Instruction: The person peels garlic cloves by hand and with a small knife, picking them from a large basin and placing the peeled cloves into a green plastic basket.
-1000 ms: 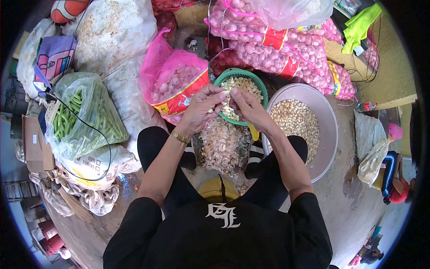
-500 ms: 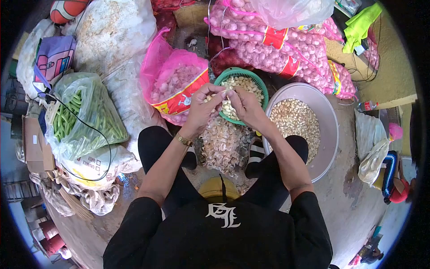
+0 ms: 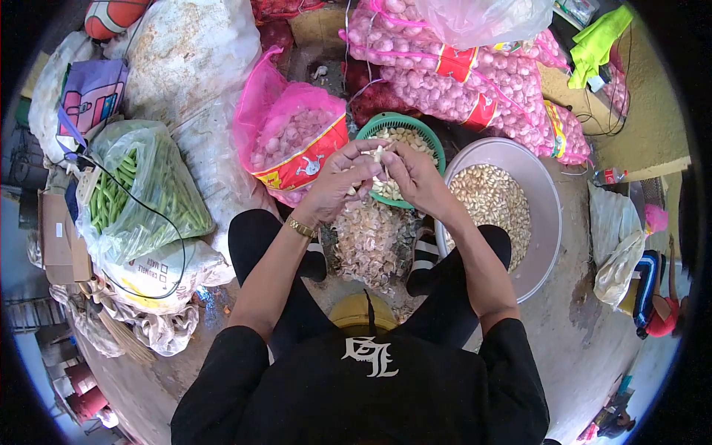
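Observation:
My left hand (image 3: pixel 343 178) and my right hand (image 3: pixel 417 176) meet over the near side of a green plastic basket (image 3: pixel 440 152) holding garlic cloves. Between their fingertips they pinch a pale garlic clove (image 3: pixel 379 153). Another whitish piece shows by the curled fingers of the left hand. Below both hands lies a heap of papery garlic skins (image 3: pixel 368 241) on the floor, between my feet. To the right of my right hand stands a wide pale tub (image 3: pixel 546 241) with many garlic cloves (image 3: pixel 486 204) in it.
An open pink mesh sack (image 3: pixel 252 119) of garlic bulbs stands left of the basket. Full garlic sacks (image 3: pixel 504 93) are stacked behind. A plastic bag of green beans (image 3: pixel 122 193) rests on a white sack at left. Under me is a yellowish seat (image 3: pixel 363 308).
Both hands have shifted slightly, and the fingers have turned around the clove, which now shows more between the fingertips. The basket, tub and sacks look the same.

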The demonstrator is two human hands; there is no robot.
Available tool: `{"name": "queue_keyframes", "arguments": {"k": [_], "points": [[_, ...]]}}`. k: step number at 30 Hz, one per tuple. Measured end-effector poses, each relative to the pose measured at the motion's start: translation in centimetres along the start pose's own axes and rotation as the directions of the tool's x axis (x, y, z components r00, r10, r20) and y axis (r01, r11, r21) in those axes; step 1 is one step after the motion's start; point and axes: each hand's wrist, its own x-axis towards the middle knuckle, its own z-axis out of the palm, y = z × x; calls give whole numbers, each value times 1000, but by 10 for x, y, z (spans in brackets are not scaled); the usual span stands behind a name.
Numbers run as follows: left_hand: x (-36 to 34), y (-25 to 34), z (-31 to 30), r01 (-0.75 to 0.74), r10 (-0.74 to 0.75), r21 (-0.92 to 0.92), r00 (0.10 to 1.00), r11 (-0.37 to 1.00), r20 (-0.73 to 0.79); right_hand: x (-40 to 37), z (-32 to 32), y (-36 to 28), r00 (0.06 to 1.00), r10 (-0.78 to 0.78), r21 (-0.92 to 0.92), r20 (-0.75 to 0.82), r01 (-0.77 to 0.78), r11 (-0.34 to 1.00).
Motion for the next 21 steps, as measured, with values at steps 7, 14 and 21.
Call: {"name": "queue_keyframes", "arguments": {"k": [7,14,21], "points": [[-5,15,-8,-71,71,-82,997,994,0,-11,-17,-21,977,-61,-157,202,94,983],[-8,17,-7,-80,79,-178,997,981,-14,-20,-21,-17,925,-64,-351,375,206,913],[-8,20,-9,-69,72,-134,997,989,16,-17,-17,-25,909,-83,-241,408,195,951]]}}
